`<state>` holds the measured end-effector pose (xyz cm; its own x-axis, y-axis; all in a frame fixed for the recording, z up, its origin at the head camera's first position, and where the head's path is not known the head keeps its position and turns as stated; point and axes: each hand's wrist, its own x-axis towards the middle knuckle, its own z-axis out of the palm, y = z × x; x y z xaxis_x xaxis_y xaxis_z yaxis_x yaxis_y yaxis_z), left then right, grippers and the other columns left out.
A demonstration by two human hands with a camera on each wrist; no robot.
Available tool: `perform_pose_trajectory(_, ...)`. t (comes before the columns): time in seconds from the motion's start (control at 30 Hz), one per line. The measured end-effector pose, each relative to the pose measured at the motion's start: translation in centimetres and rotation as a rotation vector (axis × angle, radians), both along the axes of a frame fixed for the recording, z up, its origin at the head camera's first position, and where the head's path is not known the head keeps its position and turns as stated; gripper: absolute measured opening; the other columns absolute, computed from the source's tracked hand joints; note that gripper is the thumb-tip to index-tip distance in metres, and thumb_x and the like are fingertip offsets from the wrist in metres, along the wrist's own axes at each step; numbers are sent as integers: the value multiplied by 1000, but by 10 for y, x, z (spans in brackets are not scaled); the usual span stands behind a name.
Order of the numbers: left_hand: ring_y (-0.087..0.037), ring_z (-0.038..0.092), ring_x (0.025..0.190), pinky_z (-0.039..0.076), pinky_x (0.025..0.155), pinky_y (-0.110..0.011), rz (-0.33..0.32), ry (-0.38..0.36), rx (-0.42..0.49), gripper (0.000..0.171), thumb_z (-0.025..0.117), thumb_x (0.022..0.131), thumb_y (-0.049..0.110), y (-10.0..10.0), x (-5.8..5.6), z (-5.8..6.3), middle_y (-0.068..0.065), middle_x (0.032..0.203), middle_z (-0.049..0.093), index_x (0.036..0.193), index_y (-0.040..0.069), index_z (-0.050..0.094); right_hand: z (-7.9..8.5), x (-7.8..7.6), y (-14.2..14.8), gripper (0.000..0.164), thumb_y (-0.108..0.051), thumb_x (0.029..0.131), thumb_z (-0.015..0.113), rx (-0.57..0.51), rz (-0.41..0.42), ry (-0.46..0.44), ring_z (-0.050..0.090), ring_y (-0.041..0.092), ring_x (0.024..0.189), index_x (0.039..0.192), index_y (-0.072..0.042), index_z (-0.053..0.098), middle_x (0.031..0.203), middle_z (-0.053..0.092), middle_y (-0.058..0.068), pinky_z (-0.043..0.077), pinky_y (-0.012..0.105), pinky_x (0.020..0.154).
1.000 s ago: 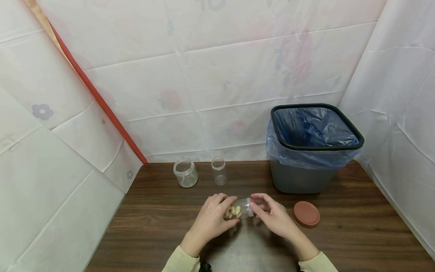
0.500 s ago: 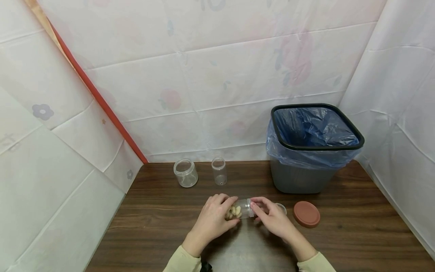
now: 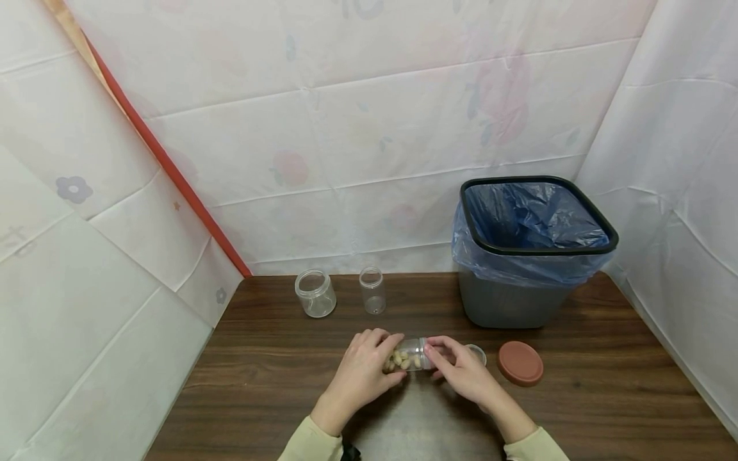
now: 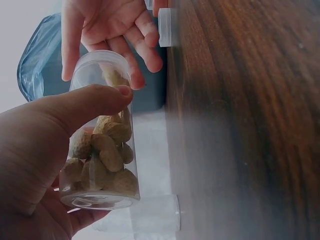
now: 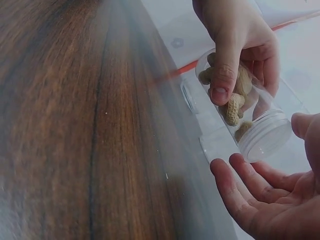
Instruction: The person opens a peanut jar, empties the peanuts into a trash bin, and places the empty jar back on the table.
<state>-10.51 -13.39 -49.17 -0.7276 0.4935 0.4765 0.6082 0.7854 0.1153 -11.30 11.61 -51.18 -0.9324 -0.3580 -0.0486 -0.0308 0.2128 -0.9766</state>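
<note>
A clear plastic jar (image 3: 414, 353) lies tilted on its side above the table, its neck toward the right. Peanuts in their shells (image 4: 106, 150) are inside it, some near the neck. My left hand (image 3: 364, 363) grips the jar's base end, thumb along its side in the left wrist view. At the neck is my right hand (image 3: 458, 368). Its thumb is close to the rim and its loosely extended fingers (image 5: 245, 200) lie below the mouth, apart from one another. Whether the thumb touches the rim I cannot tell.
A wide clear jar (image 3: 315, 294) and a narrow one (image 3: 373, 291) stand at the table's back edge. Right of my right hand lie a clear round piece (image 3: 478, 353) and a reddish-brown lid (image 3: 521, 363). A bin (image 3: 513, 301) with a blue liner stands back right.
Some peanuts have slid right inside the jar, toward its neck. My right hand has shifted slightly left and down, uncovering more of the clear round piece. The left hand has barely moved.
</note>
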Motion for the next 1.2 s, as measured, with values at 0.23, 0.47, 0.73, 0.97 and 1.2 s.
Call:
perform_pose_trajectory(0.23, -21, 66, 97, 56, 87, -42, 3, -8, 0, 67, 103, 75, 37, 0, -1, -1, -1, 111, 71, 132, 15, 75, -2, -3, -1, 53, -36, 112, 65, -15, 0, -11, 74, 29, 105, 146, 4, 58, 130, 69, 19, 64, 38, 84)
perform_pose_trajectory(0.47, -21, 66, 98, 56, 89, -42, 6, -25, -2, 67, 103, 75, 37, -1, 0, -1, -1, 111, 71, 132, 15, 75, -1, -3, 2, 52, -33, 111, 66, -26, 38, 0, 74, 32, 101, 149, 2, 56, 137, 67, 22, 64, 39, 83)
perform_pose_trajectory(0.73, -21, 67, 98, 56, 89, -42, 9, -42, -11, 66, 102, 76, 38, -1, 0, 0, -1, 112, 71, 132, 15, 75, 1, -3, 4, 55, -22, 109, 69, -62, 88, 34, 74, 36, 97, 154, 2, 51, 145, 62, 24, 63, 40, 82)
perform_pose_trajectory(0.97, -21, 67, 99, 56, 90, -43, 7, -60, -11, 66, 102, 77, 38, -1, 2, 1, -1, 112, 71, 132, 14, 75, 2, -1, 5, 56, -15, 106, 72, -93, 113, 52, 74, 36, 109, 154, 2, 49, 153, 53, 28, 64, 43, 85)
perform_pose_trajectory(1.2, -21, 67, 100, 56, 91, -44, 9, -65, -20, 66, 101, 77, 39, -1, 2, 2, -1, 112, 71, 133, 14, 75, 1, -1, 6, 57, -15, 105, 75, -91, 119, 85, 70, 36, 121, 153, 2, 50, 159, 48, 29, 64, 40, 86)
